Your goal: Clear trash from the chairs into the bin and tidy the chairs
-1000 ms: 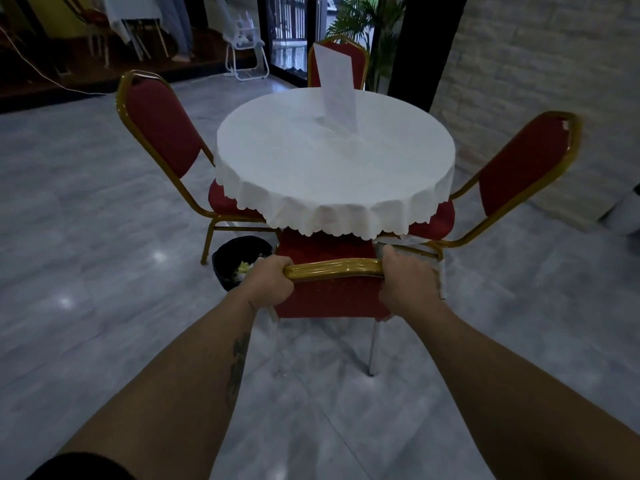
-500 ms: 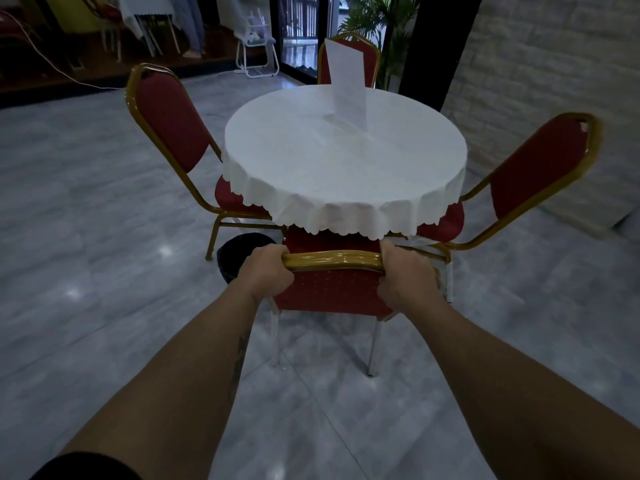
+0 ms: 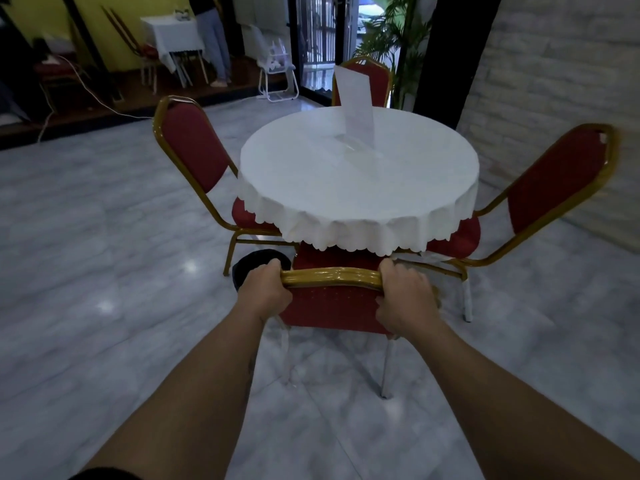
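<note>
A red chair with a gold frame, the near chair [image 3: 332, 306], stands right in front of me, its seat tucked under the round white-clothed table [image 3: 356, 188]. My left hand [image 3: 265, 292] grips the left end of its gold top rail. My right hand [image 3: 405, 299] grips the right end. A black bin [image 3: 249, 268] stands on the floor just left of this chair, mostly hidden behind my left hand. Three more red chairs ring the table: the left chair [image 3: 194, 157], the right chair [image 3: 554, 188] and the far chair [image 3: 377, 77].
A white upright card [image 3: 356, 105] stands on the table. A stone wall [image 3: 554, 81] lies to the right, a dark pillar [image 3: 450, 53] and a plant behind the table. A person stands at a small white table [image 3: 173, 39] far back left. Marble floor spreads to the left.
The near chair has slid forward under the table with both hands on its rail. The bin is now more hidden by my left hand, and my view has moved closer and tilted up.
</note>
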{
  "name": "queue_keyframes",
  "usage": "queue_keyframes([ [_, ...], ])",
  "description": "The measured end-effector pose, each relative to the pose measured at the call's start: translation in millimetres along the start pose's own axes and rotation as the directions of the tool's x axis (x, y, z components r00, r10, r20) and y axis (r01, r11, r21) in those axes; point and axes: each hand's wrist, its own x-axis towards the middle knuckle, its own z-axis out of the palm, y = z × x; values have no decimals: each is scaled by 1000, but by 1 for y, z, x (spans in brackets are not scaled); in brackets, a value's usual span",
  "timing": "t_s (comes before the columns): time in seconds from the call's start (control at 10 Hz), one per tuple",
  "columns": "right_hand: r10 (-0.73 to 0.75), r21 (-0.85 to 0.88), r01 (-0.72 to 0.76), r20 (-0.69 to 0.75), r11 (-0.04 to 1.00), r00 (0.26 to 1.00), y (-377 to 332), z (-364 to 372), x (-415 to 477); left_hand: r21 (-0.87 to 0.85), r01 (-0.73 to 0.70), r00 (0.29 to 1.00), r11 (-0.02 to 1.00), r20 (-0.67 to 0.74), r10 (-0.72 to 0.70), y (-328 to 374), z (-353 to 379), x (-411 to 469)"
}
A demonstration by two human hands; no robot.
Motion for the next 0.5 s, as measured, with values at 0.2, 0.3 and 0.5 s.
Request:
queue_keyframes([
  [0.2, 80, 31, -85, 134, 996, 988, -4, -11, -1, 35, -35, 998, 999, 51, 33, -3, -5, 3],
  [0.3, 137, -2, -143, 287, 990, 948, -9, -24, 4, 42, -67, 966, 997, 253, 54, -4, -21, 10],
  [0.5, 266, 166, -350, 385, 922, 884, -38, -58, 11, 131, -198, 827, 971, 554, 93, 4, -67, 25],
])
